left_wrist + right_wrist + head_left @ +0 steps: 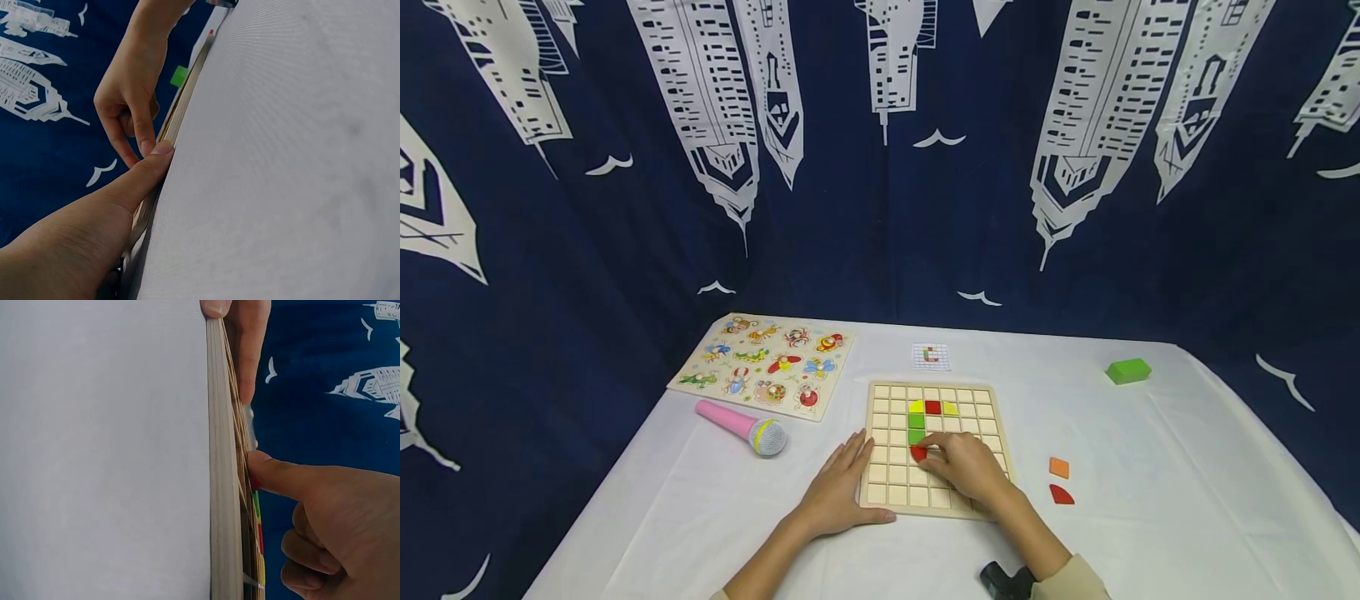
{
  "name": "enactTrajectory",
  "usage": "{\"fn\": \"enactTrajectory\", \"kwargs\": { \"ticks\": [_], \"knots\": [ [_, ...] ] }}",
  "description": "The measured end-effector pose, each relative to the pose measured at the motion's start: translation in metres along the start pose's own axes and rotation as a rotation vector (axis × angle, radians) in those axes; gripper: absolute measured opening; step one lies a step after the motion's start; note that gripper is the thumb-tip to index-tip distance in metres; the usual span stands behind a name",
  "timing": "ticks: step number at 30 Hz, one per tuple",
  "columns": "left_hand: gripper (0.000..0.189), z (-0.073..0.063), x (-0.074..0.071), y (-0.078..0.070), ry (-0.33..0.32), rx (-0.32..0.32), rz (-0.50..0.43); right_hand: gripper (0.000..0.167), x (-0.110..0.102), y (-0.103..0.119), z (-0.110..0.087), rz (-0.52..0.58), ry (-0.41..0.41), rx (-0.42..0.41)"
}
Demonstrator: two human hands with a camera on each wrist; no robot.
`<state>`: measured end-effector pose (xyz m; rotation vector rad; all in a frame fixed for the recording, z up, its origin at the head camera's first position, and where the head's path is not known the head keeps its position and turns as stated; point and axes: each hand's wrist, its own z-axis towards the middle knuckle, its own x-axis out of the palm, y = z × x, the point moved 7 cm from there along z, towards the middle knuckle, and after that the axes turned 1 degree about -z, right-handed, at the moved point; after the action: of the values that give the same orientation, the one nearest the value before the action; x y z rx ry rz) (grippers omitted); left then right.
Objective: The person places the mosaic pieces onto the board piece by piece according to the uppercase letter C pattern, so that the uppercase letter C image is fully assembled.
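Observation:
A wooden grid board (887,492) lies flat on the table. My left hand (838,492) steadies its left side with fairly straight fingers, the thumb along the front edge; in the left wrist view that thumb (147,172) touches the board's rim. Over the grid, my right hand (966,467) pinches a red quarter-circle piece (917,454) between thumb and index finger, just below two green squares (916,429) in one column. Above them, a red square (932,407) sits between two yellow pieces (951,408). The right forearm and hand hide some cells at the board's right.
Right of the board lie an orange square (1059,467) and another red quarter-circle (1062,495). A small pattern card (931,357) is behind it. A pink microphone (741,425), an insect puzzle board (760,362) and a green block (1128,371) are farther out.

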<state>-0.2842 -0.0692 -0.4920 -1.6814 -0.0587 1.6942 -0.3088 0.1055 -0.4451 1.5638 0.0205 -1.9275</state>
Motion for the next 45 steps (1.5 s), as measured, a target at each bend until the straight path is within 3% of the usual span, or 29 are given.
{"fn": "enactTrajectory", "kwargs": {
  "ticks": [15, 22, 29, 39, 45],
  "knots": [
    [0.113, 0.0, 0.001, -0.002, -0.002, 0.005, -0.001, 0.023, 0.0, -0.002, -0.004, 0.002, -0.005, -0.002],
    [0.113, 0.0, 0.0, -0.003, 0.0, 0.006, 0.0, 0.023, -0.013, -0.012, -0.011, 0.047, -0.001, 0.05],
    [0.114, 0.001, 0.002, -0.001, 0.006, 0.006, 0.003, 0.027, -0.048, -0.045, -0.035, 0.058, -0.043, 0.153],
    [0.115, 0.001, 0.001, -0.001, 0.007, 0.0, -0.001, 0.036, -0.094, -0.11, -0.084, -0.048, -0.187, 0.213],
    [0.114, 0.001, 0.002, -0.001, 0.001, 0.005, 0.003, 0.036, -0.097, -0.14, -0.104, -0.045, -0.132, 0.327]
  ]
}}
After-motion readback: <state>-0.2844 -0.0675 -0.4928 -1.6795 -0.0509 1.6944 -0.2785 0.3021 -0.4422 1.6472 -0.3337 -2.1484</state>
